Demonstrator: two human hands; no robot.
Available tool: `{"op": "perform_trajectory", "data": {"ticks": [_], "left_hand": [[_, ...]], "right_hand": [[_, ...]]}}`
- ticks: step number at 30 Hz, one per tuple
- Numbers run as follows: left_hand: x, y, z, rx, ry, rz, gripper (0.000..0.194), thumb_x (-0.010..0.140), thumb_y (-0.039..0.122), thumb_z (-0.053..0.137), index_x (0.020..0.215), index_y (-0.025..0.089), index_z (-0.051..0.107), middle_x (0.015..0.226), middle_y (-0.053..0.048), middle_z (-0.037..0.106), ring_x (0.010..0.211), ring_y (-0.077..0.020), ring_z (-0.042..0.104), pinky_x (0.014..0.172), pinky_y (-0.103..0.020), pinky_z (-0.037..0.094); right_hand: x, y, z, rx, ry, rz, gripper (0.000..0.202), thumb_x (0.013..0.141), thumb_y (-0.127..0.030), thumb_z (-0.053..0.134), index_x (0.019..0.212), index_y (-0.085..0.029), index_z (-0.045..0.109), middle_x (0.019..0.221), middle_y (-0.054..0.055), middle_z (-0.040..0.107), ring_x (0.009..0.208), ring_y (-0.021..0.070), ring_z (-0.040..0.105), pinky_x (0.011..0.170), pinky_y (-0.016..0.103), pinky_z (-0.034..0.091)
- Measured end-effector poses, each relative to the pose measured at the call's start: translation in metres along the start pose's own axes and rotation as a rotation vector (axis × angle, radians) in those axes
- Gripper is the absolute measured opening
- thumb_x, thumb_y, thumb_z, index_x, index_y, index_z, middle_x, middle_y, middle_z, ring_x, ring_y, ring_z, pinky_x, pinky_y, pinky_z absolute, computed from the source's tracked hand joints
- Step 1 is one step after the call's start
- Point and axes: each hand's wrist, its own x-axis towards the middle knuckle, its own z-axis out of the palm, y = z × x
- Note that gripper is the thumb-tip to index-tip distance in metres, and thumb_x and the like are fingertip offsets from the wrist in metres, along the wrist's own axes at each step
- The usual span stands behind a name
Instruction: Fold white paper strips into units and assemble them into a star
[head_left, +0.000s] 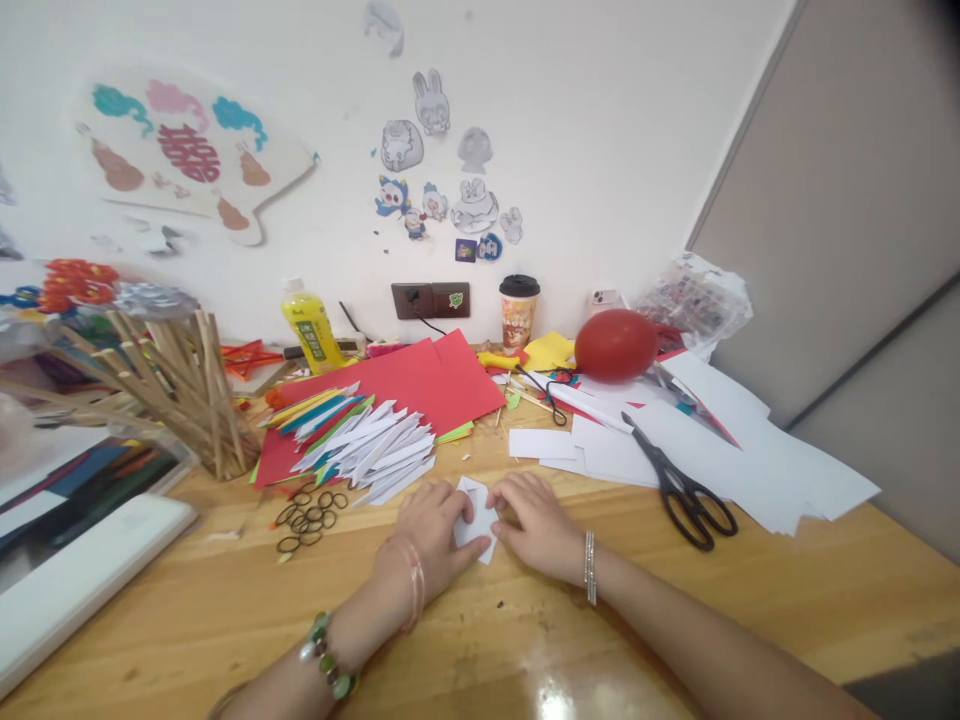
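Two hands, both gripping: left hand [433,525] and right hand [531,520] hold one small white paper [479,518] by opposite edges, flat on the desk [450,650], front centre, seemingly to stop it slipping. Left, beyond: black rings [306,522] heaped within reach; overlapping, exact count uncertain. Right: one pair of scissors [664,466], laid aside, likely for elbow room. Farther: folded slips [379,440], piled together, too many to count. Back: one balloon [616,345], one cup [517,322], one bottle [311,328], presumably kept clear of the work.
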Motion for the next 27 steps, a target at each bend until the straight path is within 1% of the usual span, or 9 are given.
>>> {"op": "perform_trajectory", "data": {"ticks": [3,5,7,8,12,17,19,23,27], "left_hand": [[-0.001,-0.002,0.002,-0.01,0.008,0.005,0.022,0.071,0.041,0.059,0.077,0.022,0.053,0.08,-0.002,0.053,0.078,-0.0205,0.046,0.069,-0.031,0.032],[0.0,-0.003,0.002,-0.01,0.012,0.008,0.025,0.072,0.045,0.057,0.077,0.021,0.053,0.079,-0.002,0.052,0.078,-0.0204,0.046,0.068,-0.031,0.032],[-0.001,-0.002,0.002,0.002,0.003,0.015,0.028,0.073,0.048,0.055,0.078,0.021,0.052,0.079,-0.002,0.051,0.077,-0.0204,0.045,0.067,-0.031,0.032],[-0.001,-0.002,0.002,0.014,-0.007,0.019,0.028,0.074,0.048,0.054,0.079,0.021,0.052,0.08,-0.002,0.051,0.077,-0.0204,0.045,0.067,-0.031,0.032],[-0.003,0.001,0.0,0.07,-0.018,0.023,0.025,0.077,0.045,0.05,0.081,0.02,0.051,0.084,-0.002,0.049,0.078,-0.0207,0.044,0.07,-0.033,0.032],[-0.006,0.002,-0.004,0.026,-0.028,0.053,0.028,0.081,0.047,0.042,0.081,0.02,0.049,0.083,-0.002,0.048,0.077,-0.0194,0.043,0.07,-0.033,0.033],[-0.007,0.003,-0.005,0.025,-0.029,0.052,0.029,0.079,0.049,0.044,0.081,0.02,0.049,0.083,-0.002,0.048,0.078,-0.0198,0.042,0.07,-0.033,0.032],[-0.007,0.008,-0.008,0.073,-0.037,0.024,0.032,0.07,0.048,0.054,0.082,0.02,0.05,0.086,-0.003,0.048,0.081,-0.022,0.042,0.072,-0.035,0.032],[-0.006,0.011,-0.011,0.072,-0.064,-0.005,0.032,0.069,0.048,0.054,0.082,0.02,0.051,0.086,-0.003,0.049,0.081,-0.0223,0.043,0.072,-0.035,0.031]], "right_hand": [[-0.001,-0.001,0.001,0.015,0.006,0.009,0.021,0.071,-0.005,0.053,0.084,-0.021,0.05,0.082,-0.001,0.053,0.083,0.0162,0.046,0.076,0.03,0.034],[-0.001,-0.002,-0.001,0.016,-0.005,-0.003,0.02,0.071,-0.013,0.059,0.087,-0.021,0.049,0.083,0.0,0.053,0.083,0.0172,0.045,0.077,0.031,0.034],[-0.002,-0.002,-0.004,0.008,-0.026,-0.021,0.027,0.068,-0.022,0.065,0.09,-0.021,0.049,0.086,0.0,0.052,0.085,0.0183,0.045,0.078,0.032,0.034],[-0.002,-0.003,-0.005,0.004,-0.035,-0.026,0.029,0.067,-0.023,0.066,0.09,-0.021,0.049,0.087,0.0,0.052,0.085,0.0184,0.044,0.079,0.033,0.033],[-0.002,-0.002,-0.007,0.006,-0.056,-0.033,0.028,0.067,-0.014,0.062,0.091,-0.021,0.049,0.086,0.0,0.051,0.085,0.0176,0.045,0.079,0.032,0.033],[-0.003,-0.002,-0.004,-0.025,-0.049,-0.038,0.028,0.068,-0.018,0.062,0.093,-0.022,0.05,0.088,0.001,0.051,0.086,0.0186,0.044,0.079,0.032,0.033],[-0.003,-0.003,-0.004,-0.033,-0.044,-0.032,0.028,0.068,-0.02,0.063,0.093,-0.022,0.05,0.09,0.001,0.051,0.088,0.0192,0.043,0.079,0.033,0.032],[-0.003,-0.006,-0.005,-0.032,-0.056,-0.004,0.029,0.066,-0.022,0.064,0.092,-0.022,0.05,0.091,0.001,0.051,0.089,0.0198,0.042,0.08,0.034,0.032],[-0.002,-0.005,-0.005,-0.028,-0.069,0.0,0.026,0.069,-0.016,0.061,0.092,-0.022,0.051,0.091,0.0,0.051,0.09,0.0189,0.042,0.08,0.033,0.032]]}}
